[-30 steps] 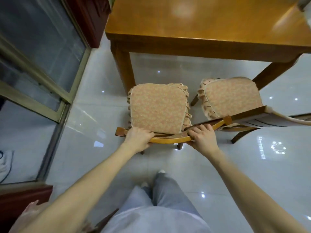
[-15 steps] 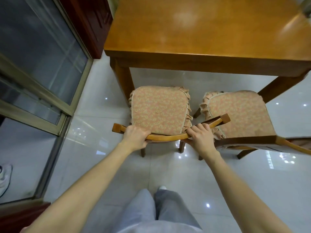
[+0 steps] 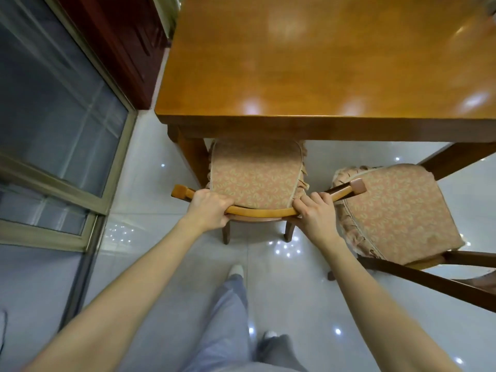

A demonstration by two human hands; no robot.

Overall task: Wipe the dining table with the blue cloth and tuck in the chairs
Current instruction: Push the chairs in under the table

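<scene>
Left hand and right hand are each clasping the curved wooden back rail of a floral-cushioned chair, spaced apart, seemingly for a straight push. Its seat front is sitting under the glossy orange-brown wooden dining table. The blue cloth is showing nowhere.

No text, label, brand, number or sign can be read on anything here.

We saw a glass sliding door at the left, a dark red cabinet upper left, glossy floor tiles below.
</scene>
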